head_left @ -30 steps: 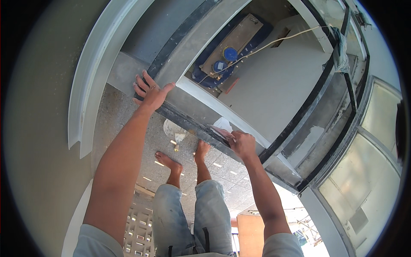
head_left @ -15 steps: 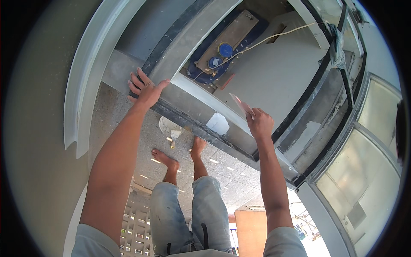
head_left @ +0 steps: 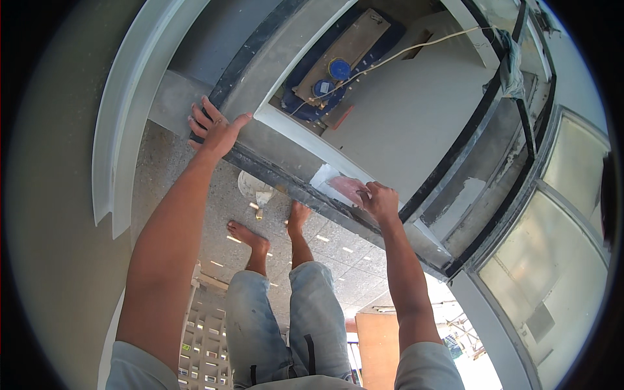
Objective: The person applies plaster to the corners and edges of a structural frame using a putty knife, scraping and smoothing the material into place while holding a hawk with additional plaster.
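Observation:
My left hand (head_left: 219,132) rests on the corner of the grey window opening, fingers spread over the dark outer edge and thumb stretched along the inner side. In my right hand (head_left: 382,200) is a flat pinkish putty scraper (head_left: 348,188), its handle end hidden by the curled fingers. The scraper's blade lies low against the grey sill (head_left: 281,150), over a patch of white putty (head_left: 321,175). The blade covers part of that patch.
Through the opening, two blue tubs (head_left: 338,69) stand by a board (head_left: 356,44). A pale cord (head_left: 416,47) runs across to a grey cloth (head_left: 511,71) on the dark frame. A white bucket (head_left: 248,184) sits by my feet; frosted panes (head_left: 533,257) stand at right.
My right hand has come down and slightly left, bringing the raised scraper onto the white putty patch. The left hand stays on the corner; the view has shifted slightly.

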A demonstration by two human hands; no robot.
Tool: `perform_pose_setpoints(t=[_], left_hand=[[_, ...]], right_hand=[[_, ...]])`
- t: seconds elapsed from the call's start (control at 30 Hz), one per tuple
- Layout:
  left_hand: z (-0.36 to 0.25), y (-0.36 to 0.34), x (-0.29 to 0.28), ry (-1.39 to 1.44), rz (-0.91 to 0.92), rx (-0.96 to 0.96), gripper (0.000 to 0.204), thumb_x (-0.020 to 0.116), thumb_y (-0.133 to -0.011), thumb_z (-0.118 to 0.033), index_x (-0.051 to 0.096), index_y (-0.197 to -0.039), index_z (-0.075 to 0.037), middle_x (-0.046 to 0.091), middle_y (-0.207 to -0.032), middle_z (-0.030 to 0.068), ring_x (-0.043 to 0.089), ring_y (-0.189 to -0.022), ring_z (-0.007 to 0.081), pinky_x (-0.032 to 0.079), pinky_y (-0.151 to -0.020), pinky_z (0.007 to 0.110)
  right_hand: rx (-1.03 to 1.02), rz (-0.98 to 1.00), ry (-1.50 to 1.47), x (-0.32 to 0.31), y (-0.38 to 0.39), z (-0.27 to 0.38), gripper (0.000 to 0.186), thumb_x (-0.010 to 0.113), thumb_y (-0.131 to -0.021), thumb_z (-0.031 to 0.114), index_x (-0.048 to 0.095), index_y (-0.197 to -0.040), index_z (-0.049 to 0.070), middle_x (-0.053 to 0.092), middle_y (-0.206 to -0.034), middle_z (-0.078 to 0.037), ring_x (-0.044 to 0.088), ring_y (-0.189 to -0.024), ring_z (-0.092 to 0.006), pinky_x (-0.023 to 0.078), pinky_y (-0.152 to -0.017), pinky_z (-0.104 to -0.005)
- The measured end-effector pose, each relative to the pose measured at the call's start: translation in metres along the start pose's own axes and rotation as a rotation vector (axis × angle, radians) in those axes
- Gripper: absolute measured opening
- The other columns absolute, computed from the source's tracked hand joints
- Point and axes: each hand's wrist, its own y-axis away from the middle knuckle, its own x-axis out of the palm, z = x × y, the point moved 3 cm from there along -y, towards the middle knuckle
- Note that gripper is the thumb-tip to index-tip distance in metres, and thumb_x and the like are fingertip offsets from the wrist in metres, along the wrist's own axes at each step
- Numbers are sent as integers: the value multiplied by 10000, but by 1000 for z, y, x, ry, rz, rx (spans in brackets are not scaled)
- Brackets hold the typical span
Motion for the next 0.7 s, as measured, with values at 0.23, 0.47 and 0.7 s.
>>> perform_pose_setpoints(t=[0.23,0.47,0.7], left_hand=[[-1,1,-2,-1,-3,-1,1372,665,-792,-782,-190,-1623,-104,-218,-1685,211,-196,-1551,449,-5,-1157,757],[0,-1,1,-12,-12,5,1379,668,-787,-787,-192,-1623,-107,-221,-1684,211,-195,-1550,451,0,-1156,759],[-2,-1,1,-13,-17,-4,1368,664,-792,-784,-181,-1626,-105,-215,-1686,211,-180,-1552,459,12,-1160,752]], right_hand=[[191,-240,17,-56,-4,-22,171,755,-865,237,701,-819,82,706,-809,-99,696,-688,-336,550,-610,-435],[-90,51,-98,-6,17,50,118,744,-819,199,673,-850,109,691,-839,-52,709,-778,-290,570,-647,-419],[-124,-175,-11,-2,9,38,147,740,-829,175,610,-793,116,635,-773,-51,690,-737,-274,557,-600,-422]])
